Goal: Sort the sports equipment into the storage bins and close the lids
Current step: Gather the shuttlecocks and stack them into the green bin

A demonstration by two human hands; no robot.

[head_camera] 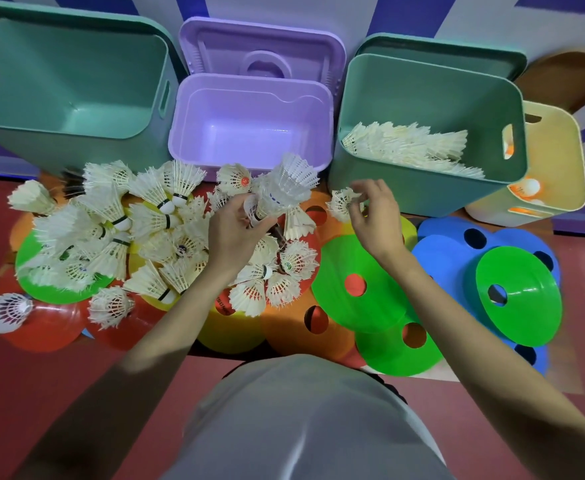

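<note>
Red flooring lies under a heap of white feathered shuttlecocks (118, 233) at nine o'clock, spread over glossy plastic disc cones (360, 299). My left hand (235, 230) grips a nested stack of shuttlecocks (284, 188), angled toward one o'clock. My right hand (374, 213) pinches a single shuttlecock (343, 204) just before the right green bin (429, 95), already holding feathery shuttlecocks.

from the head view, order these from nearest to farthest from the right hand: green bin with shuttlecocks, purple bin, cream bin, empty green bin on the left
From the right hand:
1. Green bin with shuttlecocks, just behind it, to the right.
2. Purple bin, behind and left, in the middle of the row.
3. Cream bin, far right end.
4. Empty green bin, far left end.
</note>
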